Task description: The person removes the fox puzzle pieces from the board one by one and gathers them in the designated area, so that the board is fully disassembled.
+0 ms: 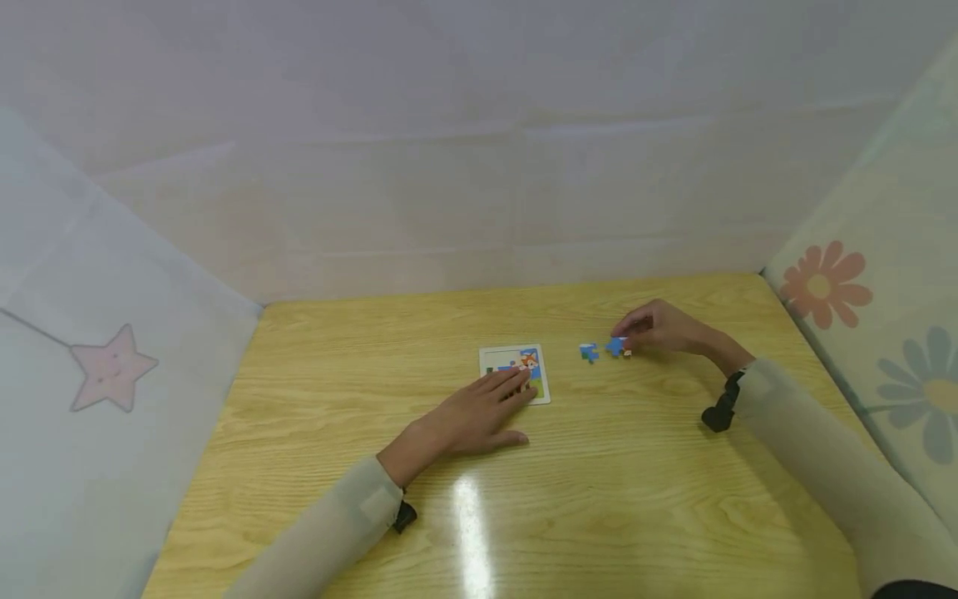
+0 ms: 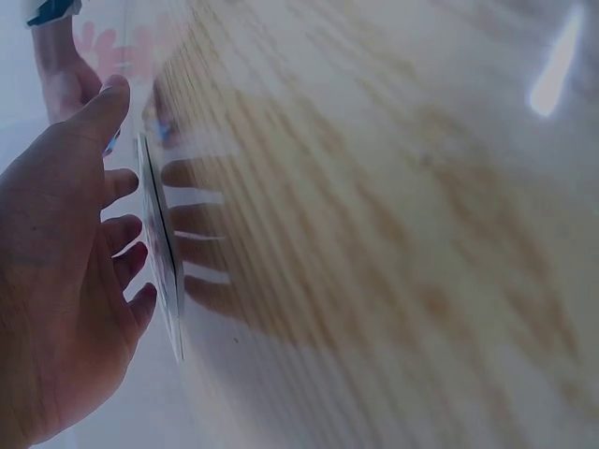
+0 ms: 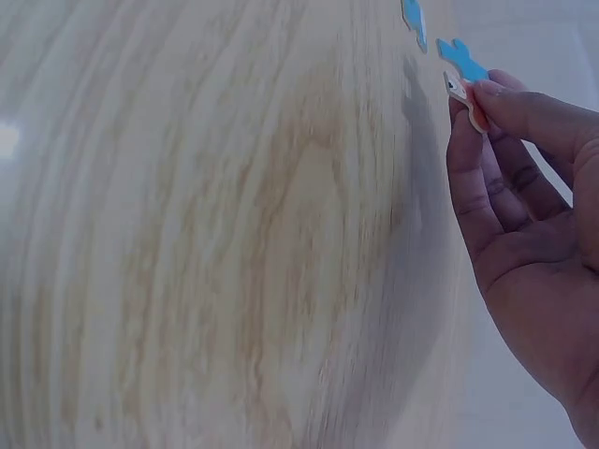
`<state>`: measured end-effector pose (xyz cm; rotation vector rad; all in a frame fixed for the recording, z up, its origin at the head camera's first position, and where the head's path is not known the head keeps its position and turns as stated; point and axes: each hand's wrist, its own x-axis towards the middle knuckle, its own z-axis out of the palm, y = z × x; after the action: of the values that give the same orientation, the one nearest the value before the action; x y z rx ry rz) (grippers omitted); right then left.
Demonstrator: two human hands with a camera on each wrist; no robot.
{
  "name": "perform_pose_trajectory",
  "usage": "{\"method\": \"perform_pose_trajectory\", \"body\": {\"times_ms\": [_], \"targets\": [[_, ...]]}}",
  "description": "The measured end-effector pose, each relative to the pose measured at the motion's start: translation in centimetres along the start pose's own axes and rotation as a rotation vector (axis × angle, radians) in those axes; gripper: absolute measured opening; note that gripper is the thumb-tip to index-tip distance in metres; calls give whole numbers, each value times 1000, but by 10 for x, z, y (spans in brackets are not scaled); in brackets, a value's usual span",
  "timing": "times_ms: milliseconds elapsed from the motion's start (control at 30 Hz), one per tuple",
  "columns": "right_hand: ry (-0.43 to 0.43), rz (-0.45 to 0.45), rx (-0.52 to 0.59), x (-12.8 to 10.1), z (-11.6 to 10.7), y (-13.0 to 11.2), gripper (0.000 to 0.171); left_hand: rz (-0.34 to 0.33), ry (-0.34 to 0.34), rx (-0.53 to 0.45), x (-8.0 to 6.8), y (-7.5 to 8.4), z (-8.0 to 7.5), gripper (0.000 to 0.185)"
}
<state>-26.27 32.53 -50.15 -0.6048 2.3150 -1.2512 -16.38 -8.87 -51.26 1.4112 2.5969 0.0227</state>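
Observation:
A small white puzzle board (image 1: 515, 372) with a fox picture lies at the middle of the wooden table (image 1: 374, 383). My left hand (image 1: 479, 410) rests flat on the table, its straight fingers pressing the board's near edge (image 2: 157, 243). To the right, my right hand (image 1: 659, 329) pinches a blue and orange puzzle piece (image 1: 618, 346) at the tabletop, seen between the fingertips (image 3: 465, 98) in the right wrist view. Another loose blue and green piece (image 1: 589, 352) lies just left of it, apart from the hand.
Pale fabric screens wall the table at the back and on both sides; the left one bears a pink star (image 1: 112, 368), the right one flowers (image 1: 823, 284). A black strap (image 1: 720, 408) sits at my right wrist.

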Motion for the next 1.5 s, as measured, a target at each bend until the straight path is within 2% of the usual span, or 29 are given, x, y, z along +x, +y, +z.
{"method": "perform_pose_trajectory", "body": {"times_ms": [433,900,1233,1500], "targets": [[5,-50,-27,-6,0,2,21,5,-5,-13,-2,0,3,81],[57,-68,-190,-5,12,-11,19,10,-24,-1,-3,0,2,82],[71,-59,-196,-5,15,-13,19,15,-23,1,-7,0,2,82],[104,-118,-244,-3,18,-12,17,27,-13,15,-10,0,0,82]]}}
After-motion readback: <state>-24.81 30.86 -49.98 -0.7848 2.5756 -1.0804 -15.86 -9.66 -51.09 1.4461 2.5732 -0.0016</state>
